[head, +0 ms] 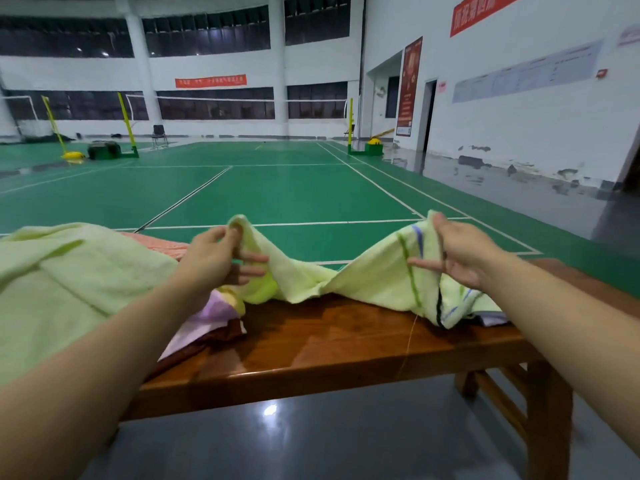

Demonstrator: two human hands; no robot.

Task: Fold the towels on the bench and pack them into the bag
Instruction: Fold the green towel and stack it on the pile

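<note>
Both arms reach forward over the wooden bench [332,344]. The left hand [211,258] and right hand [464,254] each pinch a raised corner of the pale green towel [374,278] between thumb and forefinger, other fingers spread loosely. The towel sags between them onto the bench, beside another green towel [69,282].

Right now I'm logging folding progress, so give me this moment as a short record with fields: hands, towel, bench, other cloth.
left hand: pinches one upper corner of the striped towel
right hand: pinches the other upper corner
striped towel: pale green, lifted at both corners, middle sagging onto the bench, not folded
bench: brown wood
other cloth: a second pale green towel heaped at left; a purple cloth beneath it
bag: not visible
</note>
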